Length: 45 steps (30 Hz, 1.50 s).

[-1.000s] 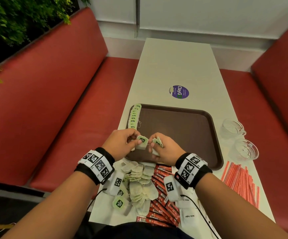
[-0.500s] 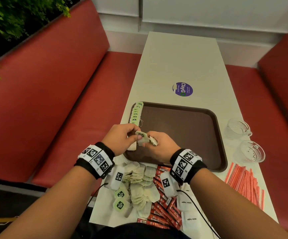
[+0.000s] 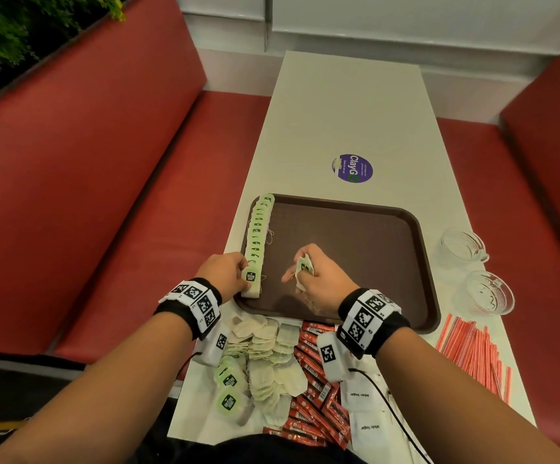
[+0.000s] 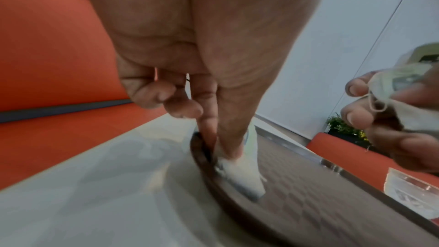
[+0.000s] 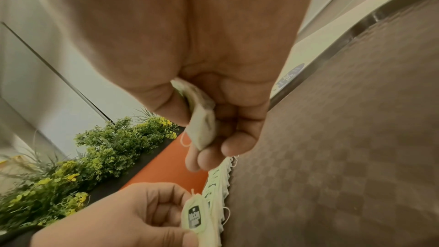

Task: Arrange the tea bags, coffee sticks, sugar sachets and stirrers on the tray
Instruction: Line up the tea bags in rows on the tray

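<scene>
A brown tray (image 3: 365, 236) lies on the white table. Along its left edge stands a row of green-tagged tea bags (image 3: 258, 229). My left hand (image 3: 228, 272) pinches the nearest tea bag (image 3: 251, 282) at the near end of that row, seen as tea bag (image 5: 196, 215) in the right wrist view and tea bag (image 4: 244, 174) on the tray rim. My right hand (image 3: 318, 279) hovers over the tray's near part and grips a few tea bags (image 3: 304, 266), seen as tea bags (image 5: 199, 117) pinched under the thumb.
Loose tea bags (image 3: 271, 363), red coffee sticks (image 3: 318, 390) and white sugar sachets (image 3: 362, 406) lie on the table below the tray. Red stirrers (image 3: 476, 353) lie at the right. Two glass cups (image 3: 462, 246) (image 3: 489, 293) stand right of the tray. Red benches flank the table.
My hands have parted. The left hand carried one tea bag left and down to the near end of the row on the tray; the right hand stayed over the tray with its tea bags.
</scene>
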### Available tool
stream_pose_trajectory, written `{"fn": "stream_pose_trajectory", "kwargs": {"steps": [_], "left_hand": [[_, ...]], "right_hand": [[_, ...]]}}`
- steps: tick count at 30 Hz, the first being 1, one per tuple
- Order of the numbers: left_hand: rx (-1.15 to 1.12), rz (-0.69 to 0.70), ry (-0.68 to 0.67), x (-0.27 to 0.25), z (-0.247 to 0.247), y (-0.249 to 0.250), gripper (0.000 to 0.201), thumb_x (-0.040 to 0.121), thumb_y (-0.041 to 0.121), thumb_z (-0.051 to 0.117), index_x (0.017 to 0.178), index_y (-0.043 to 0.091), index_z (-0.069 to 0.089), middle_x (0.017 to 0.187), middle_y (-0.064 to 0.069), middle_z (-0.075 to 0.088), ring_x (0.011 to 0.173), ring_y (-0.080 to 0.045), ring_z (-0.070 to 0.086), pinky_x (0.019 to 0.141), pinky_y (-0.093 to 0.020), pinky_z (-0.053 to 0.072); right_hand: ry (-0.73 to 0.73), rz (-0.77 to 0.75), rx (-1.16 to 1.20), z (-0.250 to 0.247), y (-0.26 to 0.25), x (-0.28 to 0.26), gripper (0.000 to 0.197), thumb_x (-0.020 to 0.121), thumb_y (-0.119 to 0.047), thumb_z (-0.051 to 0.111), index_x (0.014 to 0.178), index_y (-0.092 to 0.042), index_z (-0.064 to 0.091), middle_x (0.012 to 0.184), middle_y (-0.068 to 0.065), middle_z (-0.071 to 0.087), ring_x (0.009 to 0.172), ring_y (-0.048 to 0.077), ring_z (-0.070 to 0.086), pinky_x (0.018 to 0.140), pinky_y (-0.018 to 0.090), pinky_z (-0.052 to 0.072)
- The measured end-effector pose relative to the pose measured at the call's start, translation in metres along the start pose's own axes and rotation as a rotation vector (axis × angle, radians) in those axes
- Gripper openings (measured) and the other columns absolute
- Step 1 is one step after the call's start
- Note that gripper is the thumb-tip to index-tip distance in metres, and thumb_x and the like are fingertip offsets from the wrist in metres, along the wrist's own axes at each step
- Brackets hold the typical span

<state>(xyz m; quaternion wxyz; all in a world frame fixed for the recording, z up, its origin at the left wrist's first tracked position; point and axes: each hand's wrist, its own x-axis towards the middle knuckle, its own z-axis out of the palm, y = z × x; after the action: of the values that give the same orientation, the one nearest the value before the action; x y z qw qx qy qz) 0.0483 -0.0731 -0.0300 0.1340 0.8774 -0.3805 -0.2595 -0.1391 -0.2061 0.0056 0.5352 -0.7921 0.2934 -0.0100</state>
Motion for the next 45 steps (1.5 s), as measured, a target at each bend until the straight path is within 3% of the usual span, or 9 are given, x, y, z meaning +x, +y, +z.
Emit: {"fn": "stream_pose_trajectory", "kwargs": {"steps": [8, 13, 19, 25, 28, 32, 37, 41, 45], "left_hand": [[0.053, 0.04, 0.056, 0.002, 0.0, -0.001, 0.056, 0.066, 0.035, 0.089, 0.107, 0.03, 0.051, 0.102, 0.009, 0.051, 0.094, -0.015, 0.054, 0.079, -0.033, 0.046], [0.249, 0.199, -0.12, 0.002, 0.003, 0.006, 0.04, 0.073, 0.04, 0.083, 0.106, 0.03, 0.063, 0.106, 0.008, 0.051, 0.1, -0.016, 0.056, 0.085, -0.03, 0.047], [0.318, 0.214, -0.142, 0.005, 0.001, 0.006, 0.029, 0.079, 0.039, 0.078, 0.104, 0.03, 0.067, 0.108, 0.006, 0.052, 0.102, -0.018, 0.056, 0.084, -0.03, 0.046], [0.089, 0.344, -0.049, -0.002, -0.012, 0.018, 0.023, 0.091, 0.05, 0.062, 0.096, 0.028, 0.068, 0.094, 0.012, 0.06, 0.09, -0.01, 0.058, 0.081, -0.031, 0.048], [-0.143, 0.465, 0.03, -0.013, -0.023, 0.035, 0.018, 0.093, 0.045, 0.062, 0.092, 0.028, 0.069, 0.081, 0.016, 0.061, 0.074, 0.003, 0.054, 0.069, -0.016, 0.043], [-0.129, 0.56, 0.047, -0.02, -0.029, 0.049, 0.004, 0.09, 0.03, 0.07, 0.092, 0.027, 0.07, 0.076, 0.015, 0.061, 0.066, 0.003, 0.051, 0.061, -0.008, 0.034], [-0.203, 0.547, 0.073, -0.019, -0.031, 0.047, 0.004, 0.093, 0.024, 0.067, 0.089, 0.023, 0.069, 0.073, 0.009, 0.063, 0.064, 0.0, 0.052, 0.062, -0.009, 0.036], [-0.266, 0.467, 0.099, -0.02, -0.029, 0.042, 0.004, 0.096, 0.023, 0.063, 0.093, 0.023, 0.064, 0.067, 0.01, 0.061, 0.06, -0.002, 0.052, 0.061, -0.016, 0.04], [-0.165, 0.324, 0.084, -0.012, -0.03, 0.028, 0.002, 0.097, 0.026, 0.061, 0.095, 0.026, 0.062, 0.075, 0.008, 0.068, 0.069, -0.009, 0.06, 0.066, -0.026, 0.046]], "right_hand": [[-0.033, 0.015, -0.003, -0.001, 0.004, 0.002, 0.003, 0.103, -0.022, 0.051, 0.102, -0.024, 0.049, 0.097, -0.009, 0.076, 0.072, 0.029, 0.072, 0.066, 0.045, 0.059], [-0.03, 0.01, -0.058, -0.001, 0.006, 0.004, 0.005, 0.101, -0.026, 0.055, 0.096, -0.028, 0.053, 0.096, -0.005, 0.076, 0.06, 0.016, 0.068, 0.052, 0.029, 0.05], [0.001, 0.014, -0.071, -0.002, 0.007, 0.003, 0.011, 0.099, -0.026, 0.059, 0.089, -0.023, 0.056, 0.088, 0.003, 0.07, 0.056, 0.012, 0.066, 0.057, 0.03, 0.053], [0.015, -0.018, -0.12, 0.0, 0.007, 0.003, 0.015, 0.097, -0.027, 0.063, 0.084, -0.026, 0.057, 0.076, -0.003, 0.066, 0.059, 0.014, 0.065, 0.058, 0.03, 0.052], [0.038, -0.064, -0.209, 0.001, 0.005, 0.004, 0.021, 0.096, -0.031, 0.065, 0.078, -0.029, 0.055, 0.074, -0.007, 0.061, 0.064, 0.012, 0.058, 0.061, 0.028, 0.045], [0.041, -0.077, -0.207, 0.006, 0.004, 0.007, 0.02, 0.093, -0.032, 0.068, 0.08, -0.02, 0.059, 0.074, -0.002, 0.062, 0.065, 0.014, 0.055, 0.063, 0.034, 0.046], [0.052, -0.069, -0.231, 0.008, -0.001, 0.007, 0.021, 0.09, -0.033, 0.07, 0.087, -0.014, 0.061, 0.08, 0.005, 0.066, 0.072, 0.024, 0.062, 0.065, 0.037, 0.05], [0.081, -0.064, -0.211, 0.008, 0.0, 0.007, 0.017, 0.093, -0.033, 0.066, 0.095, -0.019, 0.058, 0.084, 0.001, 0.065, 0.071, 0.018, 0.06, 0.062, 0.032, 0.047], [0.08, -0.02, -0.067, 0.006, 0.007, 0.003, 0.019, 0.094, -0.016, 0.057, 0.106, -0.02, 0.042, 0.09, 0.012, 0.063, 0.061, 0.018, 0.054, 0.058, 0.035, 0.046]]}}
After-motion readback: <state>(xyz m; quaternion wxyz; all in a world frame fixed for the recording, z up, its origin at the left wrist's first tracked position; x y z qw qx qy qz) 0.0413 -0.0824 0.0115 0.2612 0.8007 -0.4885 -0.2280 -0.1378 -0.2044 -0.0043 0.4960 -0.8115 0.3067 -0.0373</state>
